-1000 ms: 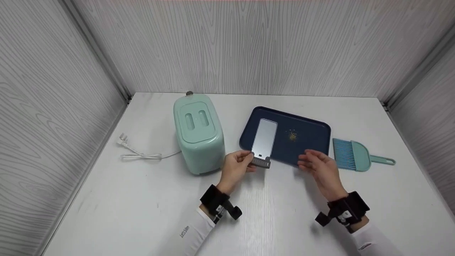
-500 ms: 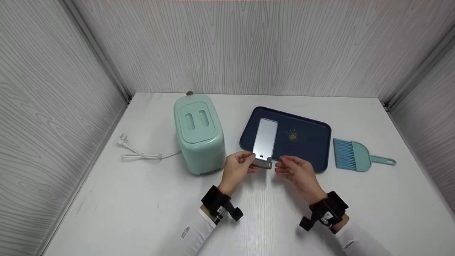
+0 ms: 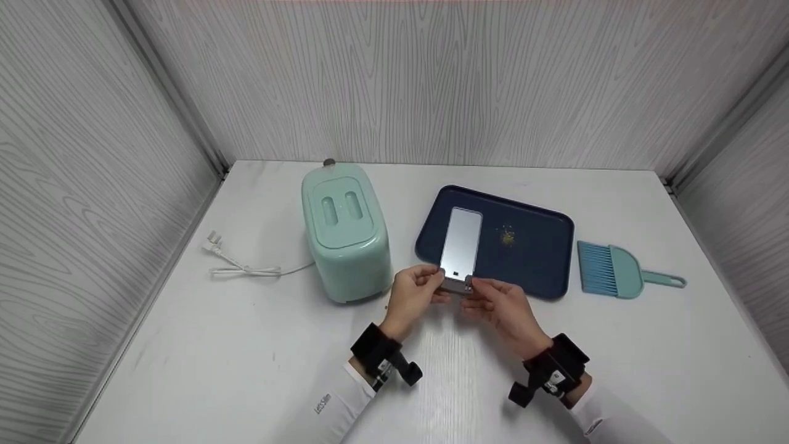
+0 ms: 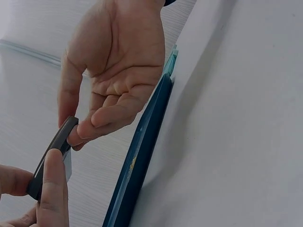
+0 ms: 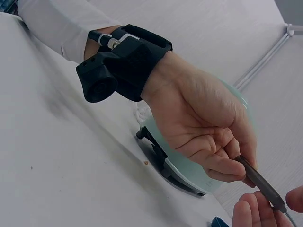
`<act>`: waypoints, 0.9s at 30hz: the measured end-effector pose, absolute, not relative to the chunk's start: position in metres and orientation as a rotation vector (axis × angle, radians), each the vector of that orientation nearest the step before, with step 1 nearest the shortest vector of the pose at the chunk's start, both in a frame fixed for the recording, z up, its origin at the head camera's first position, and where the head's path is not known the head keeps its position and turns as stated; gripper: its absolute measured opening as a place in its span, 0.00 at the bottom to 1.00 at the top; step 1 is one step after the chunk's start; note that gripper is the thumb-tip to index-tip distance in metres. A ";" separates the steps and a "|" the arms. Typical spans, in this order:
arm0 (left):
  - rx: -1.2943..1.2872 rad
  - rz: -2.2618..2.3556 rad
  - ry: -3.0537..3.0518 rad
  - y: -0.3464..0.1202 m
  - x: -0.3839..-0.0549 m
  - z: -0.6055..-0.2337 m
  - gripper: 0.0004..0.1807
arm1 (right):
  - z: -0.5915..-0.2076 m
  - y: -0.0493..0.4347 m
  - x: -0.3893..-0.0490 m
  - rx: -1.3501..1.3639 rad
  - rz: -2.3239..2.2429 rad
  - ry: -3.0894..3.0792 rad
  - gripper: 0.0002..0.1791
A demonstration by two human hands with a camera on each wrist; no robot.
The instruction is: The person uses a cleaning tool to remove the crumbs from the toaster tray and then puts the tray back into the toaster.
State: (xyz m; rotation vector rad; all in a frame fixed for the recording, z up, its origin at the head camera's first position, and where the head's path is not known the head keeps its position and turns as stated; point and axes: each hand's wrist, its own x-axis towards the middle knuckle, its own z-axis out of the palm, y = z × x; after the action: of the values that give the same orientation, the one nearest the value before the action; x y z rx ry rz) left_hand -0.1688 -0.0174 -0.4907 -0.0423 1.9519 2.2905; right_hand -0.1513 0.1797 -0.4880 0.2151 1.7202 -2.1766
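A metal toaster crumb tray [image 3: 462,240] with a dark grey handle [image 3: 455,285] is held up at the near edge of the navy serving tray [image 3: 527,268]. My left hand [image 3: 413,299] pinches the handle's left end between thumb and fingers. At its right end, the thumb and fingers of my right hand [image 3: 502,311] pinch it too. Seen from the left wrist, the handle [image 4: 53,156] spans the gap between both hands. Left of my hands stands a mint-green toaster [image 3: 345,246] with its slotted lid on. Yellowish crumbs [image 3: 506,235] lie on the serving tray.
A mint dustpan-style brush [image 3: 622,270] with blue bristles lies right of the serving tray. The toaster's white cord and plug [image 3: 246,270] lie bundled on its left. One small crumb [image 5: 146,162] is on the white tabletop near the toaster. Wood-grain walls surround the table.
My right hand has moved left from over the serving tray's near edge and now grips the handle's right end. My left hand and the crumb tray have barely moved.
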 end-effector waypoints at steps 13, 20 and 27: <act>-0.030 2.344 1.863 -0.016 -0.169 -0.492 0.14 | -0.489 0.176 -0.152 0.217 -2.204 1.742 0.25; -0.033 2.339 1.867 -0.015 -0.169 -0.492 0.13 | -0.490 0.177 -0.153 0.172 -2.183 1.772 0.27; 0.017 2.284 1.968 -0.019 -0.167 -0.490 0.15 | -0.488 0.183 -0.152 0.073 -2.152 1.769 0.29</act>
State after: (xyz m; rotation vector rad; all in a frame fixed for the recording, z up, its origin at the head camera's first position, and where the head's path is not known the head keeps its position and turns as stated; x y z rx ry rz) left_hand -0.1666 -0.0185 -0.4902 0.0167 1.9675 2.2842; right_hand -0.1516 0.1835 -0.4880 0.0732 1.7691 -2.1516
